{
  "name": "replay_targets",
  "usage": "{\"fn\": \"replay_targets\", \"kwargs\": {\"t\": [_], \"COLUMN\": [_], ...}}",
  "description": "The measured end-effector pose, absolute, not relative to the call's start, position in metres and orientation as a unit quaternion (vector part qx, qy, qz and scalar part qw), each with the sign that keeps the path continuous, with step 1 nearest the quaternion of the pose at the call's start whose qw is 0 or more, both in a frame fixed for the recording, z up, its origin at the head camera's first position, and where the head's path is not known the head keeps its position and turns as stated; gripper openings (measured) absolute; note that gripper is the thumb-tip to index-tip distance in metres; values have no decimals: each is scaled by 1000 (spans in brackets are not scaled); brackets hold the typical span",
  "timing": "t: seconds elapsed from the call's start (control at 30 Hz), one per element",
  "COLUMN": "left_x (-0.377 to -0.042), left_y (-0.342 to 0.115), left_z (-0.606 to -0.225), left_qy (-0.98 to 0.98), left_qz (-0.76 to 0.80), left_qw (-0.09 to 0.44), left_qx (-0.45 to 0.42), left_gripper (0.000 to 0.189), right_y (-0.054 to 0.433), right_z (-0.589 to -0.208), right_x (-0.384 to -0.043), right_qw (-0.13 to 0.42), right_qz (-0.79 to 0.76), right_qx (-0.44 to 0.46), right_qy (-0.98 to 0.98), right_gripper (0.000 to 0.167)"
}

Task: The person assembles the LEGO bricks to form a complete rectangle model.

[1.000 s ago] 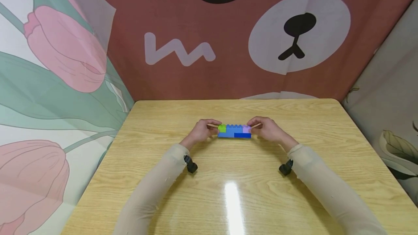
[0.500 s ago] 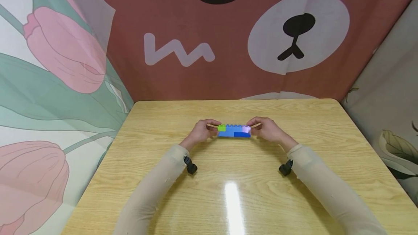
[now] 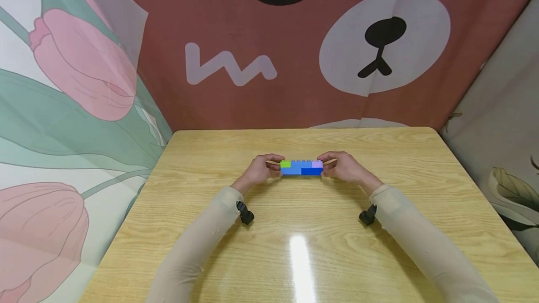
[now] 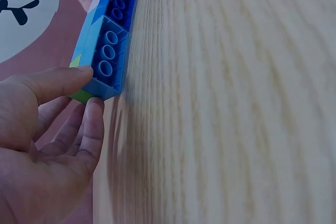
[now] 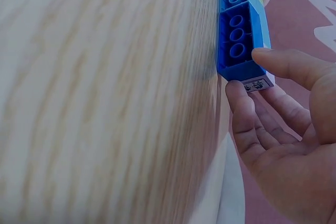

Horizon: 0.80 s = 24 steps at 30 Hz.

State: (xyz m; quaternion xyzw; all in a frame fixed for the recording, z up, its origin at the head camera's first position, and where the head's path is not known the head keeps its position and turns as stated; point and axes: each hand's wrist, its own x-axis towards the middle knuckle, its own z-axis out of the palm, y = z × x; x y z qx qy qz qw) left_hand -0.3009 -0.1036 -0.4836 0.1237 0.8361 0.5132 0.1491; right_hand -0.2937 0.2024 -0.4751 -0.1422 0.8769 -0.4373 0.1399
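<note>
A two-layer block of joined toy building bricks point(image 3: 296, 168) is held lengthwise between both hands. Its lower layer pairs a light blue brick point(image 4: 107, 53) with a dark blue brick point(image 3: 312, 171). On top sit a green brick point(image 3: 285, 164) at the left, a blue one in the middle and a pale purple brick point(image 3: 317, 164) at the right. My left hand point(image 3: 258, 169) pinches the green end between thumb and fingers. At the purple end, my right hand point(image 3: 343, 167) grips likewise. Both wrist views show the hollow underside with its round tubes, raised off the table.
The wood-grain table point(image 3: 269, 219) spreads beneath both forearms, with a bright light reflection near the front. Behind its far edge hangs a red-brown cloth point(image 3: 236, 22) with a bear print. A flower-patterned cloth point(image 3: 84, 64) borders the left side.
The block has tipped slightly, so its front face shows more fully and the studs on top show less. Its lower edge has risen a little. Both hands keep their grip.
</note>
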Motion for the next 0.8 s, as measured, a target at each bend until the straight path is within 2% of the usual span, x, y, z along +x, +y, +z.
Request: {"fn": "replay_targets", "kwargs": {"t": [0.27, 0.8], "left_x": [-306, -306], "left_y": [-104, -107], "left_z": [-486, -490], "left_qy": [834, 841], "left_qz": [516, 506], "left_qw": [143, 145], "left_qx": [132, 121], "left_gripper": [49, 37], "right_y": [203, 204], "right_z": [-474, -478], "right_x": [-296, -299], "right_qw": [142, 158], "right_qz": [-442, -429], "right_qx": [-144, -149], "right_qy": [874, 877], "right_gripper": [47, 42]}}
